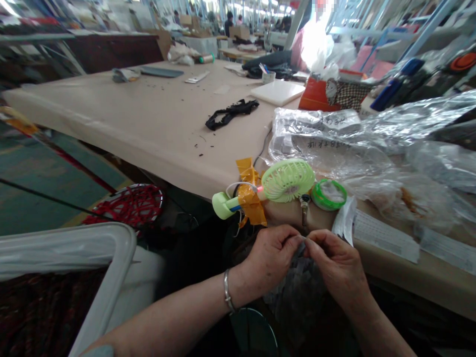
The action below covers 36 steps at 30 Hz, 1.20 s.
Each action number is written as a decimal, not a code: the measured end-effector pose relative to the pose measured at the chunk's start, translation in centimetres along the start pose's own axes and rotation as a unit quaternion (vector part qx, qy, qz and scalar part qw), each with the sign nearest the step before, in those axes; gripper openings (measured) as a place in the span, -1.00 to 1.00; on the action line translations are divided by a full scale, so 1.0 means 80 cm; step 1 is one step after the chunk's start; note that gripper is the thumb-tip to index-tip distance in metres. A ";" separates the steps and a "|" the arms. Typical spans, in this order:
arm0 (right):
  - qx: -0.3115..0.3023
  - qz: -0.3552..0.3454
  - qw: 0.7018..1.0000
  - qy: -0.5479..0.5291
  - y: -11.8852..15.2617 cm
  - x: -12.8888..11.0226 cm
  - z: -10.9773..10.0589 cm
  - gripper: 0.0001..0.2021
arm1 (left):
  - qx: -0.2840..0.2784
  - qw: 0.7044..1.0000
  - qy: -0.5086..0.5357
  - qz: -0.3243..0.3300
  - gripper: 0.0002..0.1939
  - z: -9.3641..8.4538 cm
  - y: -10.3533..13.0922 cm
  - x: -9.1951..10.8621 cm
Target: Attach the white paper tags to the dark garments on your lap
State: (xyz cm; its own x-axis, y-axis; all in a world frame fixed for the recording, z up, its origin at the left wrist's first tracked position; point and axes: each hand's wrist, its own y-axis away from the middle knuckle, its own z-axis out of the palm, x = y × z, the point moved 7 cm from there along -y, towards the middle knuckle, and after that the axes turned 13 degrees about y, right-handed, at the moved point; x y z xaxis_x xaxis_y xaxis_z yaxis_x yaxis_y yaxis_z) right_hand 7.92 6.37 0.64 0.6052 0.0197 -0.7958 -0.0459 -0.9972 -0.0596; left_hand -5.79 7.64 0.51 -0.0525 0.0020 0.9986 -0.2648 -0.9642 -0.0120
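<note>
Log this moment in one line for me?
left hand: pinching grey material | right hand: pinching close beside left | green fan: taped at table edge

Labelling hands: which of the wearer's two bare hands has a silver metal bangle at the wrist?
The left hand: the silver metal bangle circles its wrist. The right hand shows a bare wrist.

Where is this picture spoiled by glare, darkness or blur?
Head view: glare whites out a patch above the orange item; head view: clear plastic throws bright reflections; head view: grey material below the left hand and right hand looks dim, details murky; head view: distant boxes look soft.
</note>
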 end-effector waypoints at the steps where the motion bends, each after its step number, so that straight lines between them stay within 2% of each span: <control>1: 0.003 -0.003 1.000 0.006 0.000 0.000 0.000 -0.83 | -0.001 1.000 -0.003 0.007 -0.80 0.000 0.000 0.001; 12: 0.039 -0.048 0.998 0.033 -0.003 -0.006 -0.005 -0.86 | 0.012 0.998 -0.037 0.047 -0.79 0.000 -0.007 0.006; 28: 0.045 -0.061 0.997 0.018 -0.007 -0.003 -0.005 -0.86 | 0.004 0.997 -0.039 0.061 -0.78 -0.001 -0.014 0.008; 33: 0.029 -0.078 0.996 0.041 0.011 -0.003 -0.006 -0.90 | -0.001 0.999 -0.031 0.044 -0.78 0.000 -0.004 0.006; 36: 0.040 -0.132 0.985 0.103 0.032 -0.011 -0.021 -0.93 | 0.006 0.998 -0.054 0.024 -0.78 -0.005 0.003 -0.006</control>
State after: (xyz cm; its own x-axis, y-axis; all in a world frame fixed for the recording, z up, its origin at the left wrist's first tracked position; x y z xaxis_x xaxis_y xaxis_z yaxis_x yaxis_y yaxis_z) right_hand 8.61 3.64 2.19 0.7531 0.2533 -0.6072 0.0763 -0.9503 -0.3018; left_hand -6.22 7.53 -0.03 0.0387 -0.0711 0.9967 -0.2534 -0.9656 -0.0590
